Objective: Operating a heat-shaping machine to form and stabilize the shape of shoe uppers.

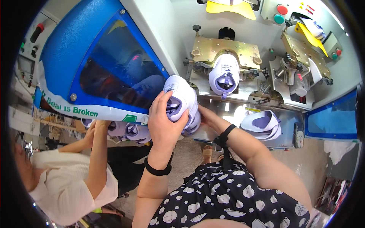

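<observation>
My left hand (165, 123) grips a white sneaker with lavender lining (182, 91) at its collar, thumb on one side and fingers on the other. This sneaker sits at the front corner of the blue machine panel, above other similar shoes. My right hand (207, 116) reaches in beside the same pile, and its fingers are mostly hidden behind the shoes. Another white and lavender sneaker (223, 72) stands in the machine, its toe under a brass-coloured clamp plate (243, 53). A white shoe upper (259, 125) lies on the metal ledge to the right.
A second press station (298, 83) stands at the right. Red and green buttons (280, 14) are at the top. A phone in a patterned case (299, 135) rests by the ledge's end. At left, a co-worker's hands (91, 133) are near a row of shoes (131, 131).
</observation>
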A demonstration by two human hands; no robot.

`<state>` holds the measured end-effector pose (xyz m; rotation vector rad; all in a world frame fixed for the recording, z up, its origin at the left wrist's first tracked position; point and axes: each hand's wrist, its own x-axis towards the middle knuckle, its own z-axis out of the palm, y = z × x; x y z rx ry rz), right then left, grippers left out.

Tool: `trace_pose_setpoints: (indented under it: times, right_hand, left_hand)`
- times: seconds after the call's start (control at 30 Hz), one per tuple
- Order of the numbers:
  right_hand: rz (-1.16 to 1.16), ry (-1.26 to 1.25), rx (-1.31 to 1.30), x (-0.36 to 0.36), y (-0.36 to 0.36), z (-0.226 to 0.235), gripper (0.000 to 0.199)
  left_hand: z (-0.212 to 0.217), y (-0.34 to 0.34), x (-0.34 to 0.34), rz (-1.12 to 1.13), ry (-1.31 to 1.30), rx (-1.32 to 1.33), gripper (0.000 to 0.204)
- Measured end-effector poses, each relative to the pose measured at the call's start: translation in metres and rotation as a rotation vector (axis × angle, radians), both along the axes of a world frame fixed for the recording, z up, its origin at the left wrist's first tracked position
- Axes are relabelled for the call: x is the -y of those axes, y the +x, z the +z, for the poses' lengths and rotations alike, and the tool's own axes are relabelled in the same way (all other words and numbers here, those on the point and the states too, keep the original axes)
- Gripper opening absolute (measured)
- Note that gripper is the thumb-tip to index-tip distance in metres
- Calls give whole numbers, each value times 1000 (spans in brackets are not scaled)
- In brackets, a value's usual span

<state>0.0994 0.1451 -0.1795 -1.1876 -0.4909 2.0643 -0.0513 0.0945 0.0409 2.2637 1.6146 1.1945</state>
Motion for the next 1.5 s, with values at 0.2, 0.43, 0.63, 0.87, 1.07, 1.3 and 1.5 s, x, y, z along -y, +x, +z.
trace_pose_setpoints:
  times: [0.2, 0.43, 0.63, 0.87, 1.07, 1.3, 1.5]
  right_hand:
    - [106, -58, -302, 42, 12, -1, 41]
    - [425, 359, -309, 104, 44, -26, 62]
    - [809, 409, -407, 167, -30, 17, 62]
    - [1353, 311, -525, 340, -132, 67, 52]
    - [1699, 145, -505, 680, -164, 128, 50]
    - [2037, -104, -373, 953, -92, 89, 48]
    - [2192, -348, -329, 1092, -90, 37, 46]
  left_hand:
    - [3, -16, 77, 101, -41, 22, 63]
    - [-13, -2, 246, 327, -99, 411, 70]
    - [2, 23, 402, 468, 89, 739, 73]
    - [12, 101, 600, 879, 338, 501, 77]
    - [34, 181, 781, 1361, 249, 462, 77]
    - [40, 253, 986, 1893, 119, 505, 74]
    - [43, 248, 1135, 2087, 199, 353, 76]
